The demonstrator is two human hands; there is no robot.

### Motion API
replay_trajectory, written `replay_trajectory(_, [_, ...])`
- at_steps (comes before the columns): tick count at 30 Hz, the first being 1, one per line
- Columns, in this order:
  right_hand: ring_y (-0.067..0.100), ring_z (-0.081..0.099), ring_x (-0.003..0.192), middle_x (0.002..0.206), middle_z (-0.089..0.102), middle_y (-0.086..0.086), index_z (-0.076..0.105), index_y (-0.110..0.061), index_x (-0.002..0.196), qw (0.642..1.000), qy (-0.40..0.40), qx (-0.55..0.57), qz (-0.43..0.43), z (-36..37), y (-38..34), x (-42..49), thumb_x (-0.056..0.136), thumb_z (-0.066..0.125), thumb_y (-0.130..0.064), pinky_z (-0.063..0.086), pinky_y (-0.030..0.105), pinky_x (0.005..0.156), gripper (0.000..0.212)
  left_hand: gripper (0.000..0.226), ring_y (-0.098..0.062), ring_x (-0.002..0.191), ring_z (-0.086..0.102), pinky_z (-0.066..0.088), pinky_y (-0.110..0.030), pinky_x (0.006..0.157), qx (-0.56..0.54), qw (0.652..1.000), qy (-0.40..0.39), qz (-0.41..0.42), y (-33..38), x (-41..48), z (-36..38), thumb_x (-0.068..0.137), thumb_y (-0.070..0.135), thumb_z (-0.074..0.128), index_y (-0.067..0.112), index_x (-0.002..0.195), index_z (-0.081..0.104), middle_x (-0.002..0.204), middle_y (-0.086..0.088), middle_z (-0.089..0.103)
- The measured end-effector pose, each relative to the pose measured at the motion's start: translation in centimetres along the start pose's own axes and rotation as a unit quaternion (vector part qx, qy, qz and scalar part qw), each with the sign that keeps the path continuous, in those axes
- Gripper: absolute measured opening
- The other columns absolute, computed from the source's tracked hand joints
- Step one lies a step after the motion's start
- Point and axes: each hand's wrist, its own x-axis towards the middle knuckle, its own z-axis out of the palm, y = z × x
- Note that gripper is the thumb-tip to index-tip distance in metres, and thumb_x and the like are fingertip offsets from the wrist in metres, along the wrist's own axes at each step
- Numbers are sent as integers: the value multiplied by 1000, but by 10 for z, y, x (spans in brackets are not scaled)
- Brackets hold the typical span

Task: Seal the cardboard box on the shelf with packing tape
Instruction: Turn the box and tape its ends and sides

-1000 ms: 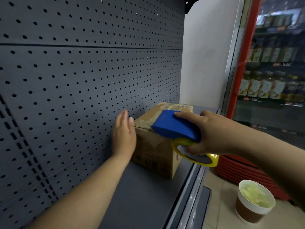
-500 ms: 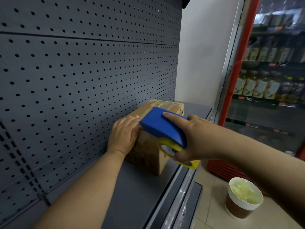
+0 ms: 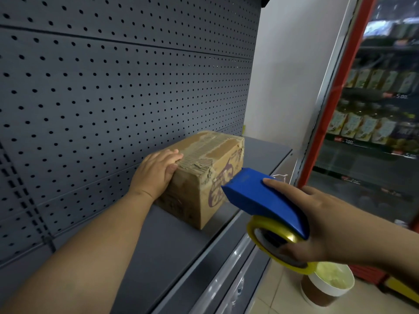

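A worn brown cardboard box [image 3: 199, 177] with old tape strips on top sits on the grey shelf [image 3: 158, 245], close to the pegboard back. My left hand [image 3: 156, 171] lies on the box's near left top corner, fingers curled over the edge. My right hand [image 3: 317, 218] grips a blue tape dispenser [image 3: 260, 200] carrying a yellow tape roll [image 3: 276, 243]. The dispenser's nose sits in front of the box's right side, just off the shelf's front edge; whether it touches the box I cannot tell.
A grey perforated pegboard [image 3: 102, 98] backs the shelf. A white wall panel [image 3: 285, 75] ends the shelf at the far side. A red-framed glass cooler [image 3: 374, 109] with bottles stands to the right. A paper cup [image 3: 326, 288] sits on the tiled floor below.
My left hand went from flat beside the box to resting on its top corner. My right hand pulled the dispenser off the box top, back and down to the box's right side.
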Motion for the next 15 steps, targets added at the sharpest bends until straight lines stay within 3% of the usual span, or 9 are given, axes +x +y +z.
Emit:
replay_trajectory(4, [9, 54, 80, 104, 46, -10, -14, -65, 127, 1000, -13, -1, -5, 1, 9, -10, 55, 44, -81, 49, 20, 75, 94, 91, -20, 130, 40, 14, -29, 110, 14, 1000, -15, -2, 5, -1, -5, 80, 67, -7, 19, 127, 54, 137, -4, 51])
replay_trajectory(9, [10, 50, 80, 100, 40, -3, -6, -53, 137, 997, -29, -70, -14, 4, 3, 7, 70, 54, -67, 46, 22, 76, 91, 60, -15, 140, 21, 5, -31, 114, 32, 999, -41, -12, 5, -3, -11, 92, 47, 9, 22, 135, 43, 147, 1, 37])
replay_trajectory(12, [16, 49, 78, 94, 41, 0, 9, -47, 140, 992, -25, -120, -23, 1, -7, 22, 72, 52, -66, 47, 30, 75, 83, 46, -17, 139, 20, 11, -34, 111, 29, 997, -66, -38, 13, 2, -16, 97, 38, 20, 26, 137, 39, 150, 4, 32])
replay_trajectory(15, [19, 47, 76, 85, 45, -1, 28, -41, 137, 987, -42, -149, -29, -4, -19, 42, 72, 55, -61, 46, 33, 72, 74, 46, -17, 137, 24, 20, -32, 108, -8, 993, -103, -56, 20, 6, -21, 97, 34, 25, 30, 143, 26, 151, 2, 31])
